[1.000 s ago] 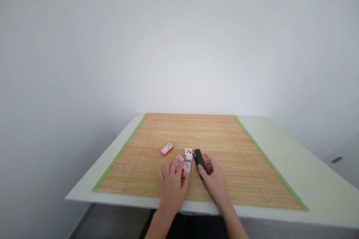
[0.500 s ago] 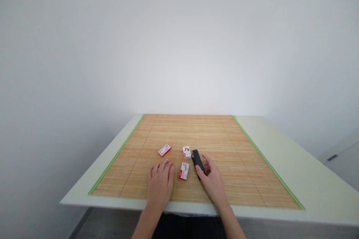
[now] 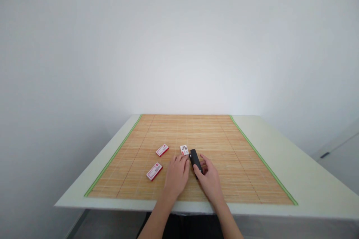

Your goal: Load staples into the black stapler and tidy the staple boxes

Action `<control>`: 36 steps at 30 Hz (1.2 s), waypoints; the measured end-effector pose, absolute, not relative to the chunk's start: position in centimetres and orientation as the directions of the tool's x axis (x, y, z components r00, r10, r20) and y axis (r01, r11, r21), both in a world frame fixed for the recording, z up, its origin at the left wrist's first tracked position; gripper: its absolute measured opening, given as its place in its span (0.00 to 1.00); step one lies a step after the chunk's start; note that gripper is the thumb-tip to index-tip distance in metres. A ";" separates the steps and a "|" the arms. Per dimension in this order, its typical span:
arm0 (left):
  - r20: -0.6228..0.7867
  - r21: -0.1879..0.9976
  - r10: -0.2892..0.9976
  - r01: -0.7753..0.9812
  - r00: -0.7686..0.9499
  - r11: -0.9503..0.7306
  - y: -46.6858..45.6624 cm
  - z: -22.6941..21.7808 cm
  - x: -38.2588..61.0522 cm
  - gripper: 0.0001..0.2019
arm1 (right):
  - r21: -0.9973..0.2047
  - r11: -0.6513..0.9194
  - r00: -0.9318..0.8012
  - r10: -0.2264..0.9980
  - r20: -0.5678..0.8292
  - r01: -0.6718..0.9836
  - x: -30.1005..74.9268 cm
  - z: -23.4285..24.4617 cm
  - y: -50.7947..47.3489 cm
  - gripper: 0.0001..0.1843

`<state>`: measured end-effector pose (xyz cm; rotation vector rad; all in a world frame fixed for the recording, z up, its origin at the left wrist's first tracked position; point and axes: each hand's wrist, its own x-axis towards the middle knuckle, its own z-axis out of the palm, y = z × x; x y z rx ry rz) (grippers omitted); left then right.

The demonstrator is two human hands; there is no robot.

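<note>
The grip of the right hand (image 3: 208,175) was closed on one black stapler (image 3: 195,159), with the thumb over its near part and the fingers curled along its right side. The stapler lay on one bamboo mat (image 3: 213,130), its far end pointing away from the person and slightly to the left. The left hand (image 3: 177,175) was just beside it, palm down, with bent fingers; whether this second grip was holding something, I could not tell, because the back of the hand hid it. Three small boxes were visible. One white box (image 3: 184,149) with a dark picture was just beyond the left fingertips, near the far end of the stapler. Two flat red-and-white boxes lay more to the left, the far box (image 3: 162,150) and the near box (image 3: 154,171), apart from each other. Under the mat was one white desk (image 3: 280,157).
</note>
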<state>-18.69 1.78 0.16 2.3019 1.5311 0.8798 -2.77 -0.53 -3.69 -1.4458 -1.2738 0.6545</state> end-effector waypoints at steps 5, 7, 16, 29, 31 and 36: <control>0.356 0.523 0.910 0.761 0.212 -0.382 2.6 -0.5 -18.7 0.18 | -0.910 0.128 0.278 0.927 0.251 0.395 -2.8 -3.5 -0.6 0.32; 0.359 0.504 0.922 0.802 0.143 -0.321 1.4 -0.9 -19.1 0.20 | -0.880 0.155 0.260 0.920 0.294 0.448 -3.0 -3.4 -0.8 0.31; 0.319 0.448 0.913 0.809 0.253 -0.380 -3.6 -0.9 -20.9 0.19 | -0.770 0.208 0.205 0.893 0.401 0.603 -3.4 -2.8 -0.6 0.19; 0.360 0.404 0.917 0.857 0.173 -0.320 -3.8 -1.7 -20.4 0.25 | -0.640 0.399 -0.221 0.913 0.342 0.657 -2.7 0.4 3.8 0.19; 0.348 0.427 0.926 0.854 0.147 -0.296 -3.8 -1.6 -20.3 0.24 | -0.573 0.419 -0.234 0.899 0.369 0.705 -4.2 1.1 3.9 0.18; 0.325 0.466 0.940 0.847 0.105 -0.256 -3.6 -1.4 -20.4 0.23 | -0.520 0.397 -0.160 0.883 0.441 0.757 -5.7 2.7 3.9 0.14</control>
